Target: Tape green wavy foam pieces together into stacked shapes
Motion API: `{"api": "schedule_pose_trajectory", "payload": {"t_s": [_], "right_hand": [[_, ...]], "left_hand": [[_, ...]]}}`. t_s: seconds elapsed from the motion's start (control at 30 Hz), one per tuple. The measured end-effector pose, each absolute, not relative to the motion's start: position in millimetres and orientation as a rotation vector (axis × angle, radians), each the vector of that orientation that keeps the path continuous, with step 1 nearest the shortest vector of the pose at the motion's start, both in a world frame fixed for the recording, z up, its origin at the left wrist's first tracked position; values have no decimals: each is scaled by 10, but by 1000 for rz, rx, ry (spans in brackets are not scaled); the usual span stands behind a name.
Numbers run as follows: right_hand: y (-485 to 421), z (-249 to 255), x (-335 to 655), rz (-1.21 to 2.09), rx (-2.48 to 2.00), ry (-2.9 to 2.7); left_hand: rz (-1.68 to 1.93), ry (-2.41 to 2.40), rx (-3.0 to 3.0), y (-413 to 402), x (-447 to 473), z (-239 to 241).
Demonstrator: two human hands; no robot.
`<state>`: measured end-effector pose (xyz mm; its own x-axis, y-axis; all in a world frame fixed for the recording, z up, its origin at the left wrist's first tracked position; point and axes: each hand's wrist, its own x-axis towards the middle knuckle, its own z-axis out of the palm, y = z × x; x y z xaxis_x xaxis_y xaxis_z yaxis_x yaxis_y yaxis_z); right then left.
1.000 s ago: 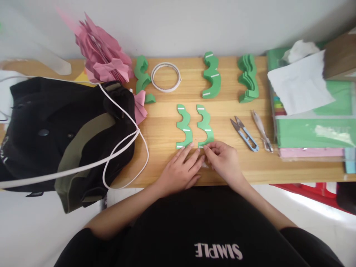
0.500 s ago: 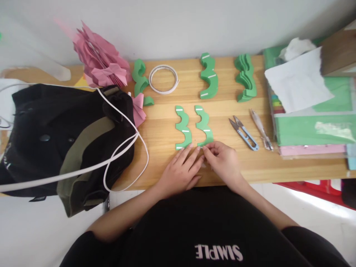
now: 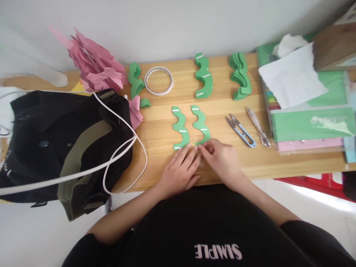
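Two flat green wavy-edged paper cutouts lie side by side on the wooden table, the left cutout [image 3: 181,129] and the right cutout [image 3: 200,124], each with short white strips across it. My left hand [image 3: 179,170] rests flat with its fingers stretched out, fingertips near the lower ends of both cutouts. At the bottom of the right cutout, my right hand [image 3: 221,155] has thumb and forefinger pinched together. What sits between those fingertips is too small to make out. Blue-handled thread snips [image 3: 241,129] and a clear-barrelled pen [image 3: 258,126] lie to the right.
Behind the cutouts are a roll of white tape [image 3: 146,81], stacks of similar green pieces [image 3: 205,79] [image 3: 241,76] and pink folded paper [image 3: 96,63]. A black bag [image 3: 41,144] with a white cable [image 3: 122,148] covers the left side; green paper packs [image 3: 311,124] lie right.
The camera view has shifted slightly, so the items at the back and right appear a little further left. Both hands stay at the lower ends of the cutouts with almost no movement.
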<state>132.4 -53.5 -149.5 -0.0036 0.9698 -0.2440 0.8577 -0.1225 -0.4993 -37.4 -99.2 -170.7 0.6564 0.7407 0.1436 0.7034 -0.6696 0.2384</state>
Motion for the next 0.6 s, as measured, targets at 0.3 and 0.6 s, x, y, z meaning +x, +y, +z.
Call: {"api": "schedule_pose_trajectory", "payload": {"t_s": [0.3, 0.6], "right_hand": [[-651, -1620, 1600, 384, -1888, -2109], [-824, -1674, 1642, -97, -1381, -2591]], "left_hand": [[276, 1187, 2682, -998, -377, -1691], [278, 1186, 2676, -1011, -374, -1697]]}}
